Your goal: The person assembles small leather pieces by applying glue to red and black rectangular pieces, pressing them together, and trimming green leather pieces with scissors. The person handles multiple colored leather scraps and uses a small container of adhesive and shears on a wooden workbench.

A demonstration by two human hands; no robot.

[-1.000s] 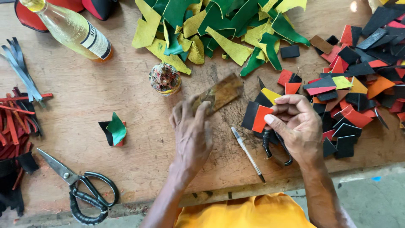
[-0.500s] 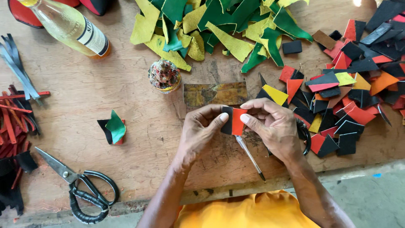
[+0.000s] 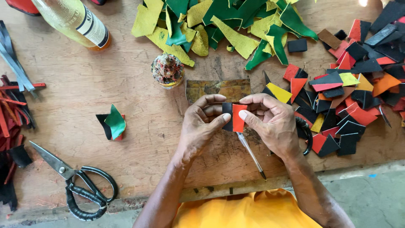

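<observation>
We held a small red piece (image 3: pixel 238 118) and a black piece (image 3: pixel 228 115) together between both hands, just in front of our chest and above the worktop (image 3: pixel 139 139). The left hand (image 3: pixel 201 122) pinched the pair with its thumb across the front and its fingers curled behind; the right hand (image 3: pixel 270 120) pinched the red edge from the other side, thumb pressed on top. A second earlier the hands had been apart, the left flat on the wood and the right picking among the scraps at the side; half a second earlier they had already met over the two pieces. So the picking was over, and we judged the pieces were now being lined up edge to edge.

Under the hands lay a thin pen-like tool (image 3: pixel 251 154), its tip pointing toward the worktop's near edge. Just beyond the fingers sat a worn brown slab (image 3: pixel 218 89) and a small paint-crusted pot (image 3: pixel 167 70). To the right spread a heap of red, black and orange cut pieces (image 3: pixel 358 97); farther back lay green and yellow offcuts (image 3: pixel 228 25). Well to the left were a folded green and black assembly (image 3: pixel 113 123), scissors (image 3: pixel 80 181), a bottle (image 3: pixel 76 19) and red strips (image 3: pixel 10 109).
</observation>
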